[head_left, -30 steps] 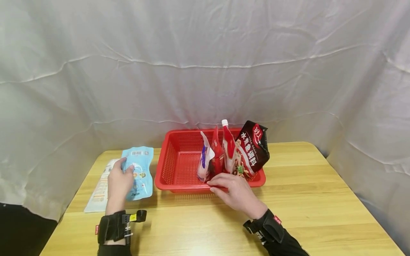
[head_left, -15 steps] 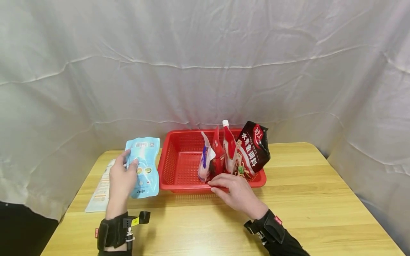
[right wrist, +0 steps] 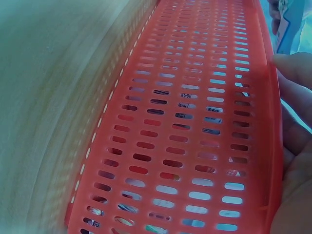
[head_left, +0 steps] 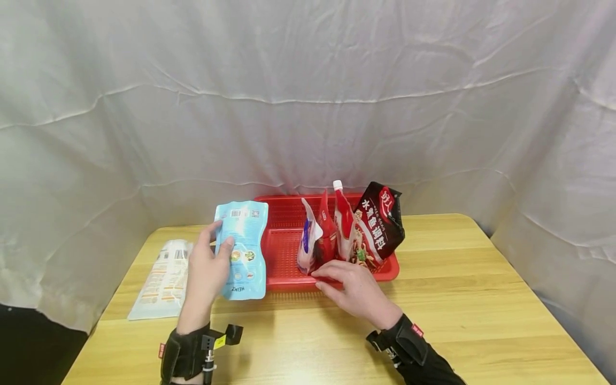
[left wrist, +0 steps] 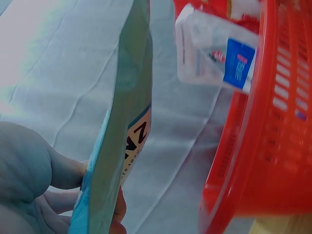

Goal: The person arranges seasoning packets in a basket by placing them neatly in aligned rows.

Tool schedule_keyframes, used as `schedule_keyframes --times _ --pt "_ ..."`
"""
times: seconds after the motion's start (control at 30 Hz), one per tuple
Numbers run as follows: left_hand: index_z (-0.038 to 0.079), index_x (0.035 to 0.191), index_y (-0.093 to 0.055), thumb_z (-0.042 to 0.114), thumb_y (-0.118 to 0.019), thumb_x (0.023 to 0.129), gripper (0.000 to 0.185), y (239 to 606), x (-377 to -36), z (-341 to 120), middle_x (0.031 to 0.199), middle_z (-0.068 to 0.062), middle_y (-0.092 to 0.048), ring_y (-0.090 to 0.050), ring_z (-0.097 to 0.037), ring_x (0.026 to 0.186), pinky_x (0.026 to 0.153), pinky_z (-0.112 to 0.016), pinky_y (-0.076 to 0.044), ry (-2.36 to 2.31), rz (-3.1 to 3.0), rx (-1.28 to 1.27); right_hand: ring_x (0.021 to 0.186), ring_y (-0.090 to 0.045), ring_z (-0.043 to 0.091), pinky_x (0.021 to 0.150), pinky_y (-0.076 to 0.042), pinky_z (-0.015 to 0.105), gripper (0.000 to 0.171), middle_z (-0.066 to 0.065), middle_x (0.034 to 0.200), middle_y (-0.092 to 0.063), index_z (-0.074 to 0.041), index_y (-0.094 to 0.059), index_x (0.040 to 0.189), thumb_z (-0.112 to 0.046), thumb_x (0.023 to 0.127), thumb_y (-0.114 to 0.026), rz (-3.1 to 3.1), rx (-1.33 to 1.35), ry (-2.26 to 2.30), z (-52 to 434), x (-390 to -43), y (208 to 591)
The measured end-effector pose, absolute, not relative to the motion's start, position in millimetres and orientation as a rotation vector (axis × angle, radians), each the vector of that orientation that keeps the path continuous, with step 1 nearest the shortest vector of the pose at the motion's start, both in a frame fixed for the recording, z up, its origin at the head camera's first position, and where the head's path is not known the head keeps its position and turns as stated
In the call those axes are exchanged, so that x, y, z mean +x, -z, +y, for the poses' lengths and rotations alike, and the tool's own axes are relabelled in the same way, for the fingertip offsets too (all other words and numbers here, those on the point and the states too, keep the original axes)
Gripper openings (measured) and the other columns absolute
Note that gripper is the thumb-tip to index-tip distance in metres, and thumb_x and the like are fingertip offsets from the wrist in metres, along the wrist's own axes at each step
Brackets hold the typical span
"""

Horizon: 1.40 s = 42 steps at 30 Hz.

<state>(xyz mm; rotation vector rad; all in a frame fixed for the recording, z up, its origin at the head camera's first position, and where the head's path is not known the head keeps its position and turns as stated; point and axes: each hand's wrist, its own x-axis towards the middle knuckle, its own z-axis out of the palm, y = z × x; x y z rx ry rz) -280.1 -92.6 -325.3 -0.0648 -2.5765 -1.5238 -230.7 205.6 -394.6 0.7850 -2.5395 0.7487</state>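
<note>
Head | left hand (head_left: 206, 272) grip pinches glossy blue pouch (head_left: 242, 248) | right hand (head_left: 353, 287) fingers flat on perforated red plastic basket (head_left: 289, 251) rim

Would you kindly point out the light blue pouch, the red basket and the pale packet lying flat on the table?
light blue pouch (head_left: 241, 247), head view, middle of its printed face.
red basket (head_left: 389, 270), head view, front right rim.
pale packet (head_left: 162, 280), head view, middle of its upper face.

Light-blue pouch (head_left: 241, 248), red slotted basket (head_left: 289, 278), black-and-red packet (head_left: 380, 222), perhaps white-and-orange packet (head_left: 163, 278).
</note>
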Motion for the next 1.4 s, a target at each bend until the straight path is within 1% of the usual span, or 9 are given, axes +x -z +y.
schedule_keyframes --times 0.13,0.37,0.6,0.7,0.83,0.93,1.13,1.27,1.4 --pt "0.005 0.159 -0.034 0.016 -0.051 0.109 0.053 326 -276 -82 0.147 -0.024 -0.048 -0.060 -0.037 0.114 0.078 -0.032 -0.053 1.560 -2.568 -0.109 0.105 -0.073 0.016 0.086 -0.061 0.036 0.024 -0.001 0.116 -0.076 -0.014 -0.077 0.118 -0.024 0.096 -0.076 -2.551 0.777 -0.752 205 -230 394" --pt "0.002 0.155 -0.035 0.009 -0.055 0.107 0.052 327 -271 -65 0.138 -0.023 -0.049 -0.059 -0.035 0.106 0.074 -0.033 -0.053 1.619 -2.523 -0.180 0.114 -0.070 0.019 0.094 -0.059 0.040 0.031 0.000 0.123 -0.074 -0.012 -0.074 0.126 -0.024 0.098 -0.074 -2.562 0.721 -0.864 204 -228 392" --pt "0.003 0.155 -0.031 0.011 -0.054 0.107 0.053 326 -262 -52 0.146 -0.024 -0.044 -0.058 -0.035 0.112 0.085 -0.039 -0.054 1.679 -2.522 -0.264 0.123 -0.066 0.021 0.102 -0.055 0.043 0.038 0.003 0.131 -0.071 -0.007 -0.069 0.133 -0.025 0.100 -0.072 -2.517 0.697 -1.048 201 -226 388" --pt "0.004 0.154 -0.030 0.011 -0.055 0.107 0.054 326 -258 -46 0.146 -0.023 -0.043 -0.059 -0.034 0.111 0.084 -0.040 -0.057 1.712 -2.518 -0.298 0.125 -0.065 0.020 0.103 -0.055 0.043 0.040 0.003 0.133 -0.070 -0.006 -0.067 0.136 -0.024 0.100 -0.071 -2.506 0.678 -1.118 198 -224 386" --pt "0.004 0.153 -0.029 0.009 -0.057 0.106 0.055 326 -253 -39 0.144 -0.023 -0.044 -0.061 -0.034 0.107 0.082 -0.040 -0.060 1.740 -2.505 -0.344 0.122 -0.066 0.017 0.100 -0.056 0.039 0.039 0.001 0.130 -0.071 -0.008 -0.067 0.136 -0.023 0.100 -0.072 -2.470 0.602 -1.218 195 -221 383" --pt "0.004 0.152 -0.031 0.008 -0.059 0.105 0.056 326 -248 -34 0.142 -0.023 -0.045 -0.062 -0.034 0.107 0.084 -0.041 -0.061 1.740 -2.496 -0.378 0.117 -0.069 0.016 0.096 -0.058 0.035 0.037 0.000 0.127 -0.072 -0.008 -0.068 0.134 -0.020 0.100 -0.072 -2.418 0.560 -1.331 194 -219 382" --pt "0.005 0.152 -0.030 0.007 -0.063 0.102 0.060 325 -241 -24 0.139 -0.021 -0.048 -0.062 -0.031 0.109 0.086 -0.042 -0.062 1.753 -2.516 -0.414 0.109 -0.072 0.021 0.091 -0.060 0.031 0.038 0.009 0.124 -0.073 -0.002 -0.065 0.136 -0.014 0.100 -0.070 -2.359 0.512 -1.576 190 -217 378" --pt "0.004 0.151 -0.031 0.006 -0.064 0.101 0.060 326 -237 -18 0.140 -0.021 -0.047 -0.059 -0.030 0.110 0.085 -0.041 -0.062 1.741 -2.532 -0.450 0.108 -0.070 0.024 0.090 -0.060 0.027 0.042 0.017 0.123 -0.071 0.005 -0.060 0.139 -0.012 0.101 -0.069 -2.348 0.373 -1.763 188 -216 374" --pt "0.004 0.151 -0.031 0.005 -0.064 0.101 0.060 328 -233 -12 0.140 -0.021 -0.046 -0.057 -0.030 0.111 0.085 -0.040 -0.061 1.727 -2.537 -0.505 0.106 -0.071 0.025 0.089 -0.059 0.026 0.047 0.023 0.123 -0.069 0.007 -0.055 0.142 -0.012 0.102 -0.067 -2.307 0.251 -1.948 188 -214 369"
